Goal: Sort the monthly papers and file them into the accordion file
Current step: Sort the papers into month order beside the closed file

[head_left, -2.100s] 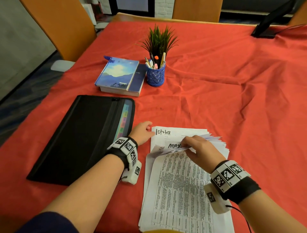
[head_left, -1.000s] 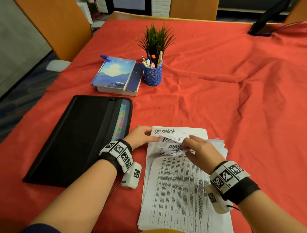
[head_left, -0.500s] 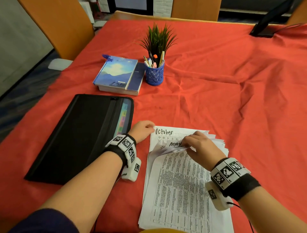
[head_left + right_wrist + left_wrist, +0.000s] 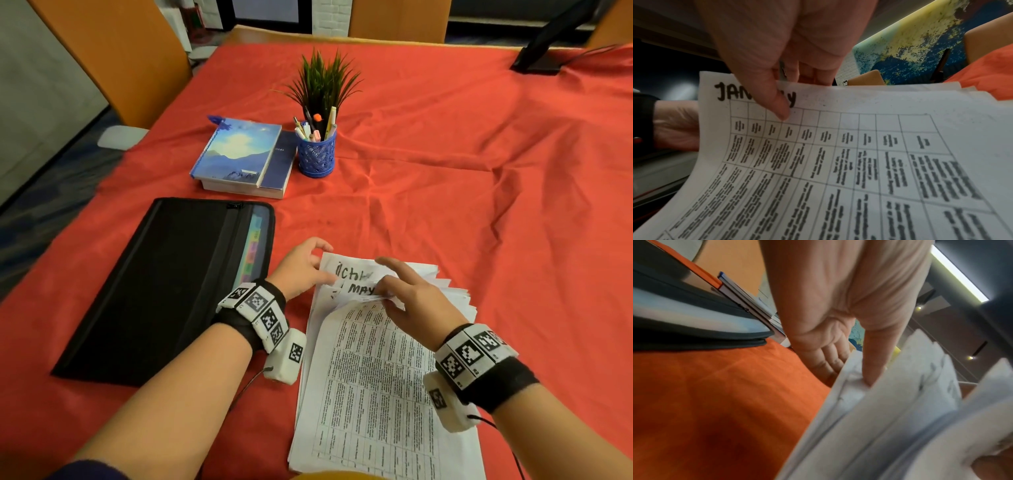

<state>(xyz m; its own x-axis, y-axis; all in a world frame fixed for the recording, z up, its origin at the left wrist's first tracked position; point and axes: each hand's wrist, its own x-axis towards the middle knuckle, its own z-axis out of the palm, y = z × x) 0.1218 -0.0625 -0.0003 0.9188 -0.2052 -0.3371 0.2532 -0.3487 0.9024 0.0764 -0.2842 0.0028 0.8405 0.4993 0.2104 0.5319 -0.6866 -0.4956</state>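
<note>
— Where are the papers (image 4: 370, 370)?
— Stacked on the tabletop (image 4: 445, 164), just beside the file (image 4: 164, 284). Top edges are pinched up by the right hand (image 4: 407, 301); a corner is thumbed by the left hand (image 4: 301, 267).
— The risk?
— Sheets could be creased or months shuffled if the lifted edges slip.
</note>
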